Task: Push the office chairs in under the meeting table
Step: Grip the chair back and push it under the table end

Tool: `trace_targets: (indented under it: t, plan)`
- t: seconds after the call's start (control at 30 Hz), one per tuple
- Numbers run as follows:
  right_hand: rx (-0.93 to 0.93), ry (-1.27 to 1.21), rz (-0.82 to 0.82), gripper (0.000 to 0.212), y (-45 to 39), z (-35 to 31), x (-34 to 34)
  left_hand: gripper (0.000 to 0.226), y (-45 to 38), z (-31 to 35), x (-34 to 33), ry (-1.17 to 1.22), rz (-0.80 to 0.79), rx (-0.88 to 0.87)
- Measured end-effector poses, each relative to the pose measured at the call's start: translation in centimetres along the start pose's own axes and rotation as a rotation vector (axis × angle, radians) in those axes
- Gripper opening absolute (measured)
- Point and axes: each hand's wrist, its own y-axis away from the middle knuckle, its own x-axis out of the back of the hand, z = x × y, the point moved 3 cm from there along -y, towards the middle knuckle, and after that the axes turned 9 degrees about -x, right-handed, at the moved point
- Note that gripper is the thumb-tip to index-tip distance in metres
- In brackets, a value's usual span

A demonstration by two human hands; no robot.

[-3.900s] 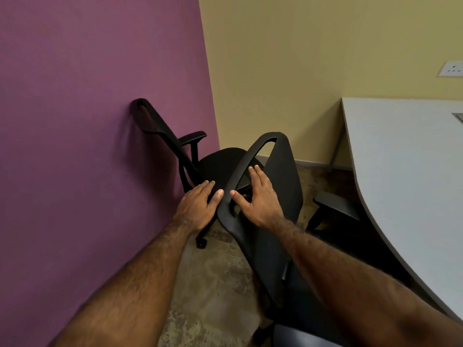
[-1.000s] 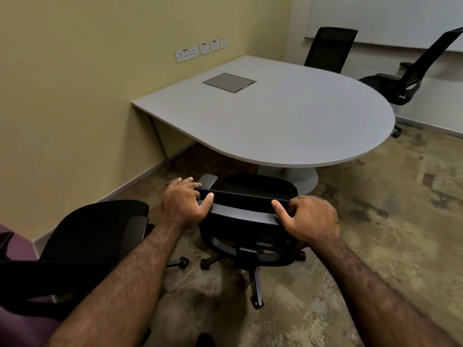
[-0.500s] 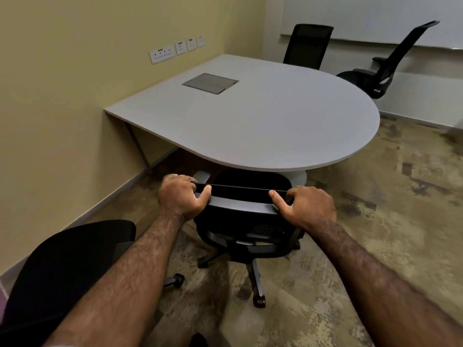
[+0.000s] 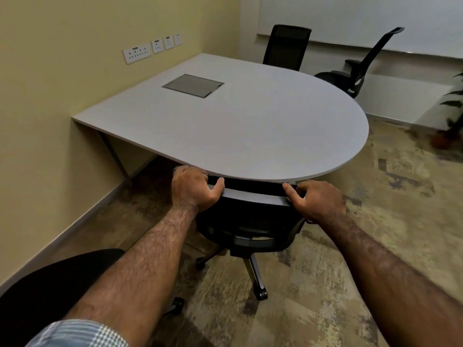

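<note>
- A checked sleeve [image 4: 77,333] sits at the lower left corner, on the person's left arm, nearest of all.
- A second black chair [image 4: 50,286] lies below and to the left of the left hand, partly under the left forearm; only its seat and one caster show.
- The left hand [image 4: 194,190] grips the left end of the top rail of the office chair [image 4: 250,221], fingers curled over the far side and thumb along the near edge.
- The right hand [image 4: 318,199] holds the right end of the same rail, thumb stretched along the top edge and fingers curled round the corner.
- Between the two hands runs the chair back; below them the base and one wheeled leg stand on the patterned carpet [image 4: 338,284].
- The chair's seat is hidden under the rounded end of the bench [image 4: 250,126], and the rail lies just beside the bench edge, right ahead of both hands' knuckles.
- Beyond the left hand, a grey hatch [image 4: 193,85] is set flush in the bench top.
- Farther off, up and left of the left hand, a row of wall sockets [image 4: 151,50] sits on the yellow wall.
- Across the bench from the hands, a black mesh chair [image 4: 286,47] stands upright at the far edge.
- To the right of that, beyond the right hand, a reclined chair [image 4: 363,63] stands near the bench's far curve.
- A potted plant [image 4: 453,111] shows, blurred, at the far right edge.
</note>
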Motion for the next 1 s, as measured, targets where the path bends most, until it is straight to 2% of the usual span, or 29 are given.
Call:
trace_targets:
  t: [0.3, 0.57, 1.0]
  plan:
    - [-0.046, 0.040, 0.032, 0.084, -2.4, -4.1, -0.7, 0.058, -3.4, -4.7, -0.2, 0.116, 0.128, -0.073]
    - [-0.056, 0.081, 0.000, 0.079, -0.4, -7.7, -2.1, 0.068, -2.5, -8.7, -2.3, 0.111, 0.051, -0.092]
    - [0.025, 0.078, -0.019, 0.086, -2.5, -6.3, -1.5, 0.068, -1.3, -7.4, -1.9, 0.036, -0.022, -0.028]
